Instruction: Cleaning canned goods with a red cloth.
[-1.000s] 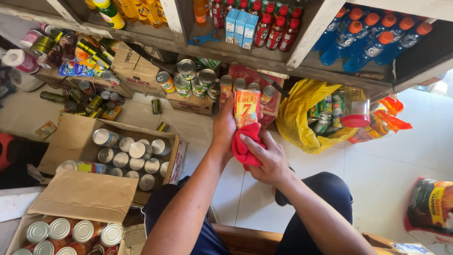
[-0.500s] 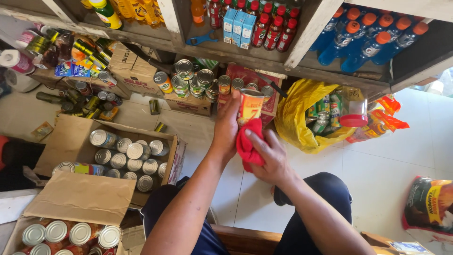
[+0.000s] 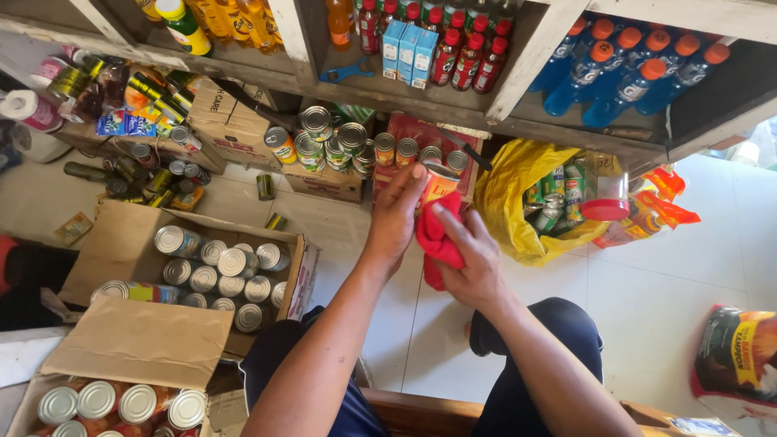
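Single head-worn view, looking steeply down and forward from close above both forearms; shelf (image 3: 502, 105) at 12 o'clock, open can boxes (image 3: 121, 243) at 8 o'clock, white floor tiles (image 3: 647, 283) below.

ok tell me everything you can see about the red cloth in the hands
The red cloth looks like soft fabric, plain bright red, bunched and folded instead of spread flat. The right hand grips it, fingers pressing it against the side of a small tin can with an orange-red label, which the left hand holds. A loose end hangs down below the hands. It is held in the air above the pale tiled floor, in front of the shelves.
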